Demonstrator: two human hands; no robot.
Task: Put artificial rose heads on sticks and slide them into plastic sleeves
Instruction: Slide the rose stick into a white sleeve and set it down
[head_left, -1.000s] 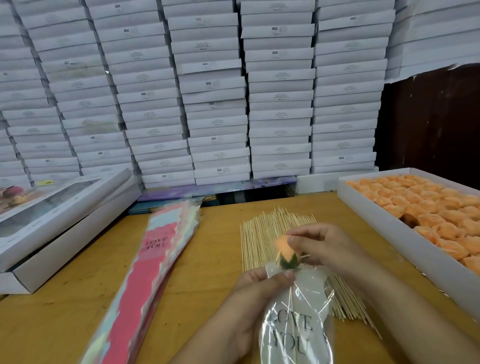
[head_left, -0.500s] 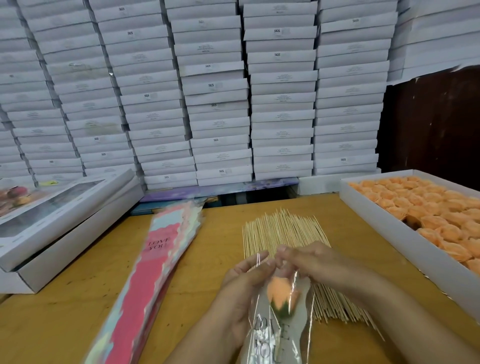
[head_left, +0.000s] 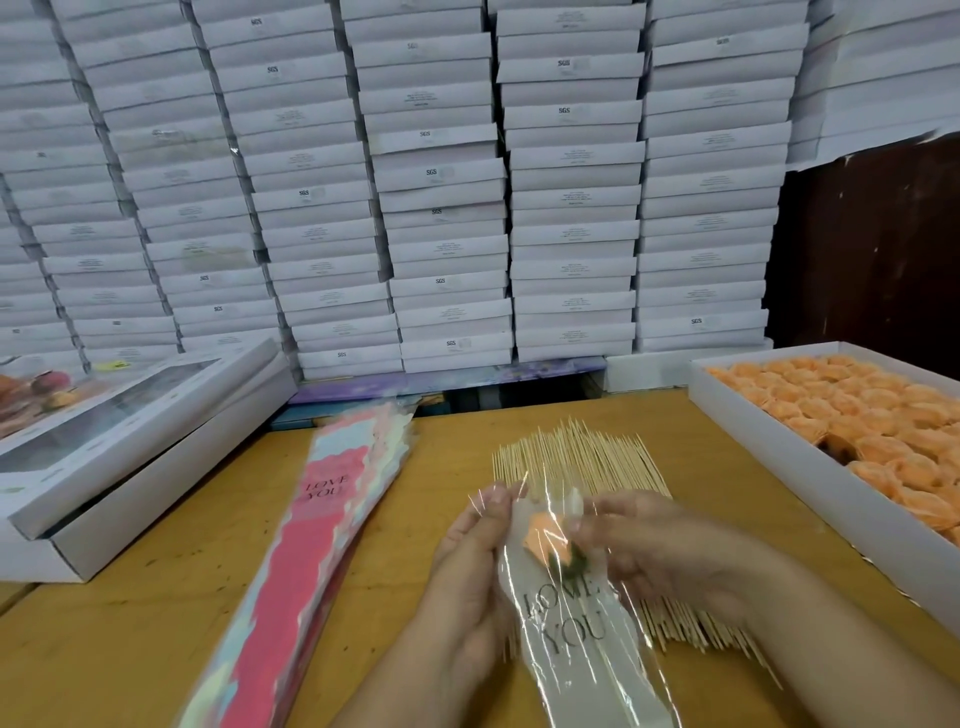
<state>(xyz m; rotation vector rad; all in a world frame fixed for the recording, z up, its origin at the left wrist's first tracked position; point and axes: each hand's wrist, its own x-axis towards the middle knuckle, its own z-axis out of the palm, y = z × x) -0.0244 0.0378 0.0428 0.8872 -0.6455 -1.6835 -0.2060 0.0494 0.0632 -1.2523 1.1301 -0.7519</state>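
Left hand (head_left: 470, 566) and right hand (head_left: 660, 551) both gripping a clear plastic sleeve (head_left: 576, 623), orange rose (head_left: 545, 535) inside it, over the sticks (head_left: 576, 457) mid-table (head_left: 156, 623), box of roses (head_left: 810, 467) at right edge

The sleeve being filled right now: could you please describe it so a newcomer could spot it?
On the wooden table, over the pile of sticks, both hands hold a clear sleeve. Unlike the pink stack of sleeves to its left, it holds an orange rose head.

Orange rose head (head_left: 543, 535) sits inside clear sleeve (head_left: 582, 639).
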